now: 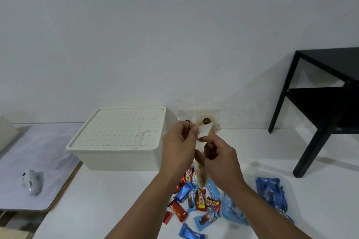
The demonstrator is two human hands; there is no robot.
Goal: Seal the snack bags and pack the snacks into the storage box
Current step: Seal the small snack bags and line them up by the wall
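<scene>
Both hands are up over the white table (101,200), working one clear snack bag (202,172) held in the air. The left hand (179,146) pinches the bag's top edge between thumb and fingers, and the right hand (219,158) pinches it just beside, fingers curled around the plastic; brown snacks show inside as the bag hangs down between the wrists. Below the hands lies a scatter of wrapped candies (196,200), red and blue. To the right sits a clear bag of blue packets (272,194). The cream storage box (118,137) stands at the back left against the wall, lid on. Behind the hands, another clear snack bag (206,120) leans at the wall. A black side table (320,91) stands far right.
</scene>
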